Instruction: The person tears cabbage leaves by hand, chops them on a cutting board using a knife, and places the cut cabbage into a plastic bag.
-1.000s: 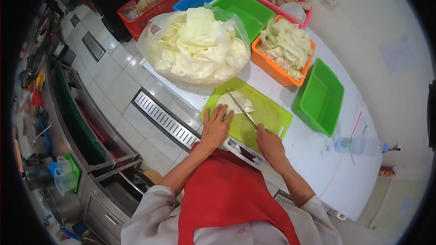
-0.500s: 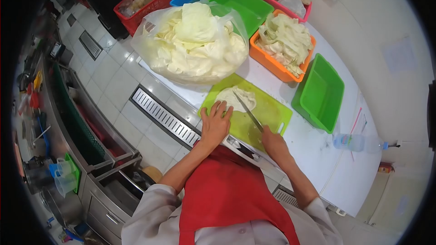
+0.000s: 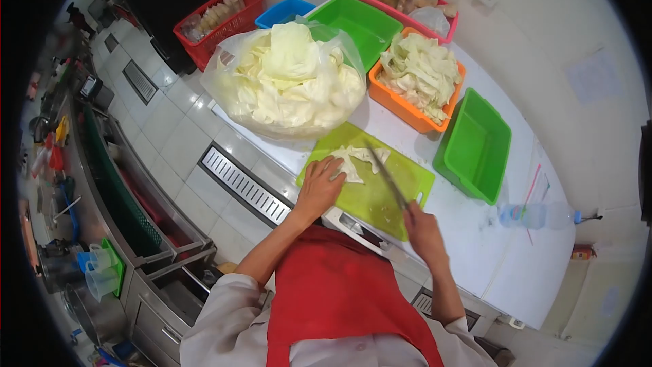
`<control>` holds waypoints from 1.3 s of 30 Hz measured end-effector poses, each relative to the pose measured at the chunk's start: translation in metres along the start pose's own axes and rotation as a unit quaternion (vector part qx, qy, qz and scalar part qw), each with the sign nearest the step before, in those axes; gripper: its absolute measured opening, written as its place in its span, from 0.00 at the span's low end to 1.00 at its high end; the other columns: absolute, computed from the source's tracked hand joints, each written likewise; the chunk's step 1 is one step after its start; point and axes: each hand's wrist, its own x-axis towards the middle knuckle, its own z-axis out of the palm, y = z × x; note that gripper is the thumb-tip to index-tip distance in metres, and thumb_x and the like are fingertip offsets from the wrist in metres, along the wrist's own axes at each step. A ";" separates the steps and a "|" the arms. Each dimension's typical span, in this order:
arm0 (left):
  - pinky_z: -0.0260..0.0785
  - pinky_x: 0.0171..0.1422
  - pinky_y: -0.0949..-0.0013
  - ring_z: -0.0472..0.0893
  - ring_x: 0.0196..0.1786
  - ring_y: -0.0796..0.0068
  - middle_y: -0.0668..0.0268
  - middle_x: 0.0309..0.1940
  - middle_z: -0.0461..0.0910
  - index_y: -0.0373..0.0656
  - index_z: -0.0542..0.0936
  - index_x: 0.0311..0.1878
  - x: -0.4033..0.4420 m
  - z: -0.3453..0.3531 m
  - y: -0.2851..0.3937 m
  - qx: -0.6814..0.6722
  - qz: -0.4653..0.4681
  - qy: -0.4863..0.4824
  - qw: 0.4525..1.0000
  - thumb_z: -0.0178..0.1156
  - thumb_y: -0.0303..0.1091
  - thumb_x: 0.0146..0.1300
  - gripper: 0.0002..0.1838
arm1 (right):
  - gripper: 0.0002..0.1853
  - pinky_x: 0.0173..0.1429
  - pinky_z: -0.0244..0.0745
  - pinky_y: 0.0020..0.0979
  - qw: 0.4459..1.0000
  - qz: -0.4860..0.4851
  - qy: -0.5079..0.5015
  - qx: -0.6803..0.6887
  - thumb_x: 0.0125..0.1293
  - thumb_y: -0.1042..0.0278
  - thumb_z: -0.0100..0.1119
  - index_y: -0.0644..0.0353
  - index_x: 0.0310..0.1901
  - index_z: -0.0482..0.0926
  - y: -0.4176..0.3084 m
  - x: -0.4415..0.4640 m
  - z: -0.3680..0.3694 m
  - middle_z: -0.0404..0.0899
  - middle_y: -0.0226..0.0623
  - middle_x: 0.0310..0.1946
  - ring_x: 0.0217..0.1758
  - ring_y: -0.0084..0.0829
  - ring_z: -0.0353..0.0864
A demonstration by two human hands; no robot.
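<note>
A pale cabbage leaf (image 3: 350, 167) lies partly cut on the yellow-green cutting board (image 3: 415, 178), with a strip parted from its right side. My left hand (image 3: 320, 187) is at the board's left part, its bent fingers gripping the leaf's left edge against the board. In my right hand (image 3: 424, 232) is the handle of a long knife (image 3: 388, 182). The blade slants up and left over the board, its tip close to the cut strip. Whether the edge touches the board I cannot tell.
Behind the board stands a clear bag (image 3: 227, 98) heaped with cabbage leaves. An orange basket (image 3: 407, 114) of leaves and a green bin (image 3: 479, 146) stand right of it. A plastic bottle (image 3: 533, 216) lies on the white table (image 3: 468, 251). Red basket (image 3: 204, 47) at back left.
The knife has drawn back toward me and to the right. The leaf, whole-looking before, now shows a gap with a strip parted. The camera view has tilted slightly.
</note>
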 end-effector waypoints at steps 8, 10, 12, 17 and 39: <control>0.66 0.76 0.45 0.78 0.71 0.56 0.60 0.64 0.83 0.43 0.84 0.50 -0.003 -0.016 -0.003 -0.007 -0.002 -0.032 0.999 0.64 0.25 0.64 0.12 | 0.11 0.47 0.77 0.65 0.990 0.012 -0.093 -0.110 0.83 0.60 0.50 0.60 0.51 0.71 -0.008 0.052 0.044 0.85 0.63 0.35 0.40 0.69 0.85; 0.70 0.71 0.49 0.82 0.64 0.55 0.60 0.58 0.86 0.42 0.83 0.49 -0.001 -0.023 -0.005 -0.036 -0.046 -0.042 0.997 0.64 0.25 0.66 0.09 | 0.11 0.48 0.76 0.65 0.990 0.018 -0.103 -0.100 0.83 0.60 0.51 0.61 0.52 0.71 -0.002 0.054 0.046 0.85 0.64 0.36 0.41 0.69 0.85; 0.72 0.67 0.50 0.83 0.60 0.53 0.59 0.55 0.87 0.41 0.83 0.48 0.003 -0.033 -0.004 -0.091 -0.078 -0.029 0.992 0.65 0.23 0.66 0.09 | 0.11 0.49 0.75 0.64 0.995 -0.022 -0.096 0.015 0.83 0.61 0.53 0.62 0.51 0.71 0.006 0.056 0.045 0.84 0.66 0.37 0.43 0.69 0.84; 0.76 0.63 0.51 0.86 0.56 0.50 0.58 0.54 0.88 0.38 0.85 0.47 0.040 -0.114 0.023 -0.098 -0.026 0.201 0.974 0.69 0.18 0.61 0.11 | 0.12 0.48 0.75 0.59 0.991 -0.021 -0.109 0.079 0.82 0.62 0.56 0.64 0.49 0.72 -0.003 0.046 0.029 0.83 0.66 0.36 0.44 0.68 0.83; 0.70 0.76 0.48 0.78 0.70 0.44 0.53 0.67 0.82 0.44 0.84 0.65 0.172 -0.198 -0.065 0.069 -0.065 0.153 0.984 0.69 0.34 0.72 0.19 | 0.21 0.59 0.79 0.53 0.978 -0.181 0.100 -0.014 0.65 0.65 0.73 0.59 0.58 0.84 -0.003 0.172 0.032 0.80 0.55 0.53 0.56 0.54 0.81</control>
